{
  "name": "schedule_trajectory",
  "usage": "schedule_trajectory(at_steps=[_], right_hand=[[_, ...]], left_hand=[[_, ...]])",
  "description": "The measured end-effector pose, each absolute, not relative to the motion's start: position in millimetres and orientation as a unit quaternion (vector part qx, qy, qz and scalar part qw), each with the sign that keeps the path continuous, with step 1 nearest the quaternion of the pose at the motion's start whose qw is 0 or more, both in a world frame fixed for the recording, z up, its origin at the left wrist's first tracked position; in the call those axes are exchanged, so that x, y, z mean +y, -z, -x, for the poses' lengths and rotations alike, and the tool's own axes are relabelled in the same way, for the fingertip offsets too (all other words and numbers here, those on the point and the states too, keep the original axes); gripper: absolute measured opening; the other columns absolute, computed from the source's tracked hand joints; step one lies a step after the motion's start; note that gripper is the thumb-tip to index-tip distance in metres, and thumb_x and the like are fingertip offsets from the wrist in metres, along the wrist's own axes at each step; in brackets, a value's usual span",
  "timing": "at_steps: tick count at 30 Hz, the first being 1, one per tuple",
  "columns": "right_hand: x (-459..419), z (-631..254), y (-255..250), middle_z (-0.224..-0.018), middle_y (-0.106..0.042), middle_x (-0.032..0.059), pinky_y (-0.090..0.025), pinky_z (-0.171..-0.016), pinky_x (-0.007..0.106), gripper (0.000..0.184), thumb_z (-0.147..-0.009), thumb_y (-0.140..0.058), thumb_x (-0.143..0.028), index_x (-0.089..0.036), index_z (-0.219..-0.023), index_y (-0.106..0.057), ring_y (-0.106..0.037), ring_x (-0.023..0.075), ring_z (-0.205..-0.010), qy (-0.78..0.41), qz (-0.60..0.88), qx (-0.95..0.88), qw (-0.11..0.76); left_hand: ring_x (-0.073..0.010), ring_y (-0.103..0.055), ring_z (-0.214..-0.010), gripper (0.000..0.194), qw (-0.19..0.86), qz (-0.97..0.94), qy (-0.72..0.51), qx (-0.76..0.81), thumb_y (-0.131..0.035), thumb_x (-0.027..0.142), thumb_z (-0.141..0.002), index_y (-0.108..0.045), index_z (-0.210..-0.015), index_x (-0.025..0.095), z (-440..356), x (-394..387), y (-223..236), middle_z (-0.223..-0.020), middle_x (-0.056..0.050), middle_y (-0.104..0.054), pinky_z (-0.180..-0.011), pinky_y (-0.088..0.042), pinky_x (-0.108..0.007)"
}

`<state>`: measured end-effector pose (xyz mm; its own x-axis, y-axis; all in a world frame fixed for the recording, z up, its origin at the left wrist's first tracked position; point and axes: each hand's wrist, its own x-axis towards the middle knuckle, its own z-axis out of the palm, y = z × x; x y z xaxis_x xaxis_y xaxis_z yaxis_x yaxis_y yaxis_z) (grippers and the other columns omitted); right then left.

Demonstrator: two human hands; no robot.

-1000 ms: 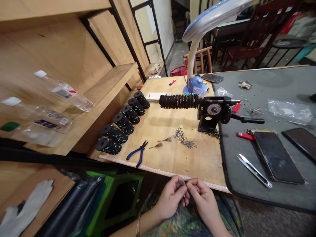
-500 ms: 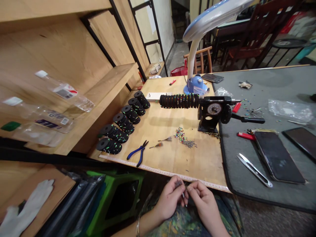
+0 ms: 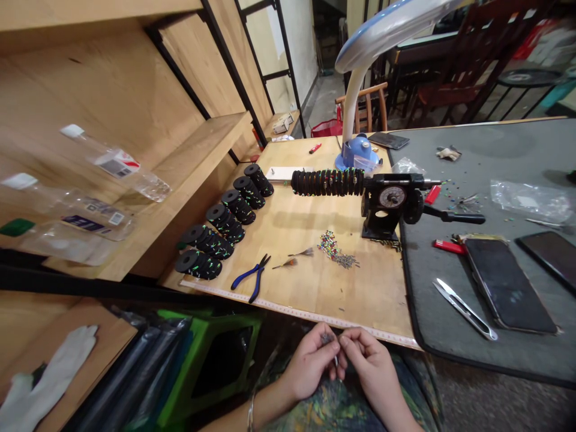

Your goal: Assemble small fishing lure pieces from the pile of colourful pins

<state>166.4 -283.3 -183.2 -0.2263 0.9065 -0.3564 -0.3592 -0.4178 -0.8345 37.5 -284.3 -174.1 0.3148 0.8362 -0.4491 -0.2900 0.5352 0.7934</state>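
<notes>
Over my lap, just off the table's front edge, my left hand (image 3: 315,355) is closed round a small grey tufted piece (image 3: 326,339). A thin pale tip pokes out below its fingers. My right hand (image 3: 366,360) is pinched, its fingertips against those of the left; what lies between them is too small to make out. On the wood lie two small feathery pieces (image 3: 286,263), one with an orange patch. Beside them is a pile of coloured beads (image 3: 328,245) with short grey bits (image 3: 348,261). Blue-handled pliers (image 3: 250,277) rest to the left.
A hand-cranked winder (image 3: 389,201) carries a beaded black roll (image 3: 327,182). Several black spools (image 3: 198,264) line the left side. A lamp (image 3: 357,153) stands behind. Thread snips (image 3: 465,309) and phones (image 3: 510,286) lie on the grey mat (image 3: 432,270). A tape measure (image 3: 306,315) runs along the front edge.
My two hands have come slightly closer, fingertips now meeting. The grey tufted piece stays in my left hand. Things on the table have not moved.
</notes>
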Motion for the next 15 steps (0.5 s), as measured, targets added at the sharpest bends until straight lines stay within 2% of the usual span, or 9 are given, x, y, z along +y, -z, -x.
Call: schedule_trajectory(at_steps=[8, 15], right_hand=[[-284.3, -165.8, 183.0, -0.038, -0.056, -0.0064, -0.043, -0.041, 0.023, 0.044, -0.070, -0.069, -0.060, -0.020, -0.067, -0.052, -0.054, 0.0125, -0.034, -0.719, 0.459, -0.297, 0.428], [-287.1, -166.6, 183.7, -0.042, -0.056, -0.0065, -0.046, -0.045, 0.025, 0.040, -0.073, -0.069, -0.057, -0.021, -0.067, -0.051, -0.054, 0.0134, -0.037, -0.721, 0.446, -0.294, 0.441]], left_hand=[[-0.0075, -0.053, -0.043, 0.044, 0.766, -0.301, -0.368, 0.432, -0.068, 0.055, -0.075, -0.045, -0.075, 0.017, -39.7, -284.8, 178.1, -0.054, 0.003, -0.057, -0.040, -0.035, -0.017], [-0.0073, -0.051, -0.045, 0.044, 0.742, -0.319, -0.372, 0.458, -0.065, 0.057, -0.076, -0.045, -0.076, 0.018, -40.5, -284.7, 172.7, -0.056, 0.004, -0.055, -0.041, -0.035, -0.017]])
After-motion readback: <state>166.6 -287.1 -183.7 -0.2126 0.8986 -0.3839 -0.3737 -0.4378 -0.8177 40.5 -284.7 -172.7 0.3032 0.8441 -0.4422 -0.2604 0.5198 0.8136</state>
